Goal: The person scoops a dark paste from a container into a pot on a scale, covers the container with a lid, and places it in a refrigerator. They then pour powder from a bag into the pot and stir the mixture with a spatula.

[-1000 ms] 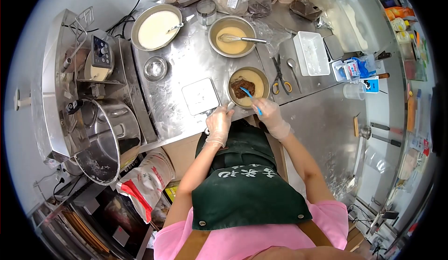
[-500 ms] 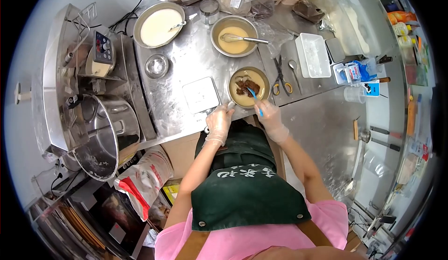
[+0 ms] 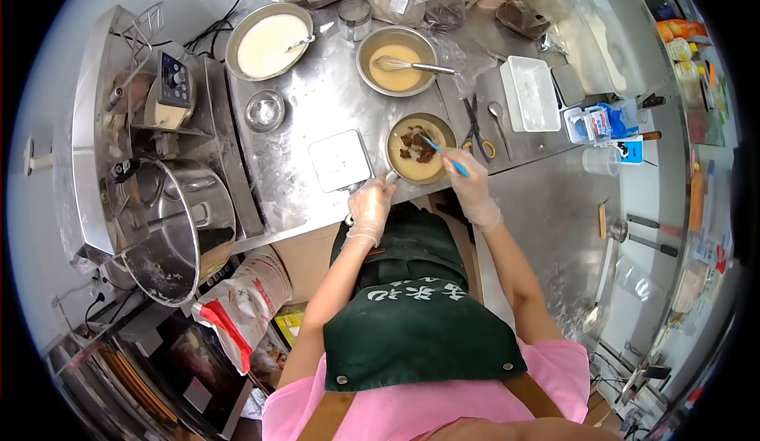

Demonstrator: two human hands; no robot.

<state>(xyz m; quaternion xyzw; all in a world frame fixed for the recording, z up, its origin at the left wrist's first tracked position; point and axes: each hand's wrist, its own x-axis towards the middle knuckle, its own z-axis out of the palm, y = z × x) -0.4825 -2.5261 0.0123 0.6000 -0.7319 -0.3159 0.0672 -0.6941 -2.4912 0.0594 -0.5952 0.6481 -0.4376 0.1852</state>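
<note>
A round metal saucepan (image 3: 393, 156) stands near the table's front edge, with pale cream-coloured liquid and dark brown clumps in it. My left hand (image 3: 370, 203), in a clear glove, is closed round the pan's handle at its lower left. In my gloved right hand (image 3: 473, 185) is a blue spatula (image 3: 459, 168), its tip down among the brown clumps. Left of the pan lies a white square kitchen scale (image 3: 340, 161). Behind the pan a metal bowl (image 3: 366, 77) holds yellowish liquid and a whisk (image 3: 427, 67).
A larger bowl (image 3: 232, 43) of pale batter and a small glass bowl (image 3: 265, 112) stand at the back left. Scissors (image 3: 475, 128), a spoon (image 3: 501, 128) and a white tray (image 3: 530, 96) lie to the right. A big mixer bowl (image 3: 170, 231) is at the left.
My right hand has moved right and slightly up, and the spatula leans more to the left. The brown mass is broken into more scattered clumps. My left hand stays in place.
</note>
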